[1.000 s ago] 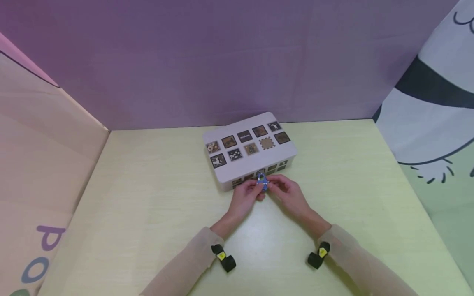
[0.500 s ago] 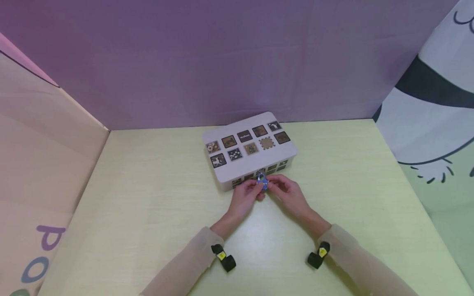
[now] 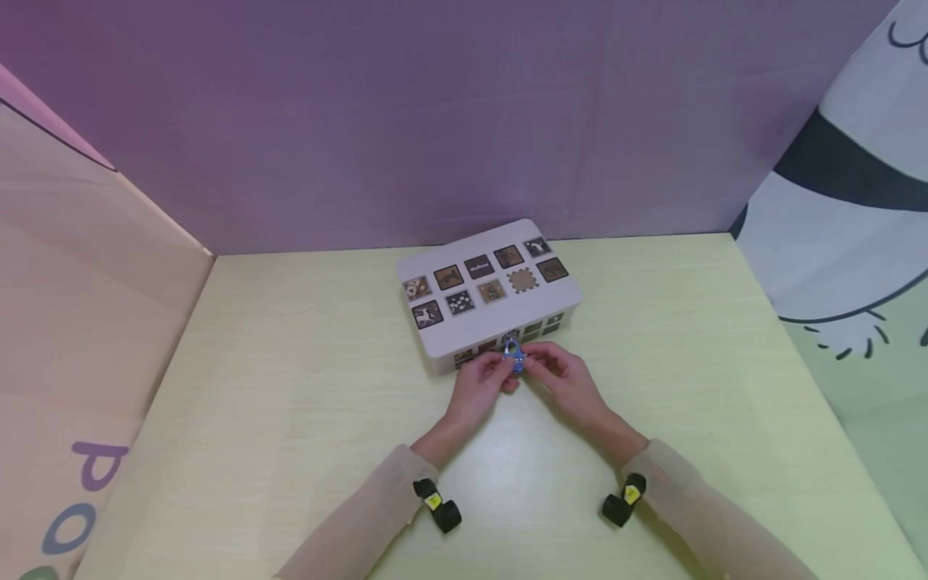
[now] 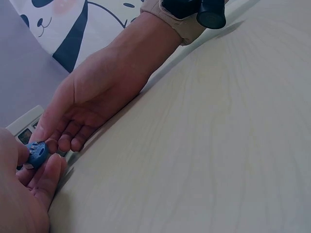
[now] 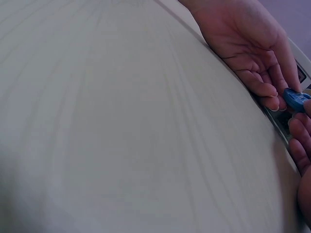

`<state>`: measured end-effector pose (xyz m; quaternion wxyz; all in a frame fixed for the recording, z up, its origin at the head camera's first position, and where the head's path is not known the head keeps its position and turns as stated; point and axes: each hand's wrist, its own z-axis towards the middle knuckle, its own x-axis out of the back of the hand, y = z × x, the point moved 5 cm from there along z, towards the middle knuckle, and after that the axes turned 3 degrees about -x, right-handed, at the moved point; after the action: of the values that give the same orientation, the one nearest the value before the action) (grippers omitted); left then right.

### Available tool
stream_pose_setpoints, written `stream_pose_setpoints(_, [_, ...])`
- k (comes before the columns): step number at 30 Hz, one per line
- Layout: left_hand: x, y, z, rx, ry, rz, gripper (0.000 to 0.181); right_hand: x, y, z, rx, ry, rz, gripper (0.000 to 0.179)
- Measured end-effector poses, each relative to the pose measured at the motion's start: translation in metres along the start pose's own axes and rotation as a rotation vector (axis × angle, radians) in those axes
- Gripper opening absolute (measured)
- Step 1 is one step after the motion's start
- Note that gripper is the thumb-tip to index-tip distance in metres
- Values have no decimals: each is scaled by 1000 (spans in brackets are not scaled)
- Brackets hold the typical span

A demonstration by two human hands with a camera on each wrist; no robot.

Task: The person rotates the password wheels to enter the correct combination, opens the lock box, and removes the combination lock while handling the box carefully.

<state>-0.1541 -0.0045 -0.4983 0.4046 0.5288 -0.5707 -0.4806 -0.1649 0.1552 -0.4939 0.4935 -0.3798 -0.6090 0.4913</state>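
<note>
A small blue combination padlock (image 3: 514,357), its shackle pointing away from me, sits between my two hands just in front of the white box (image 3: 489,290). My left hand (image 3: 478,388) pinches the lock's body from the left between thumb and fingers. From the other side, my right hand (image 3: 569,387) holds thumb and forefinger against the lock's right edge. The left wrist view shows a row of small dials on the padlock (image 4: 37,154), with fingertips of both hands on it. In the right wrist view the padlock (image 5: 295,99) is partly covered by fingers.
The box, printed with dark and brown square pictures, stands slantwise at the back of the pale wooden table (image 3: 304,387). Behind it rises a purple cloth wall (image 3: 391,121). Printed panels border the left and right sides. Black wrist cameras sit on both sleeves.
</note>
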Motion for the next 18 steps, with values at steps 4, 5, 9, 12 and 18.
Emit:
stream_pose_setpoints(4, [0, -1, 0, -5, 1, -9, 26, 0, 0, -1, 9, -1, 7, 26])
stream_pose_setpoints(5, [0, -1, 0, -6, 1, -11, 26, 0, 0, -1, 7, -1, 7, 26])
stream_pose_setpoints(9, [0, -2, 0, -11, 3, -18, 26, 0, -1, -1, -9, -5, 10, 26])
stream_pose_setpoints(12, [0, -3, 1, -13, 3, -34, 26, 0, -1, 0, -15, -8, 9, 26])
stream_pose_setpoints(18, [0, -3, 1, -18, -1, -56, 27, 0, 0, 0, -30, -5, 7, 26])
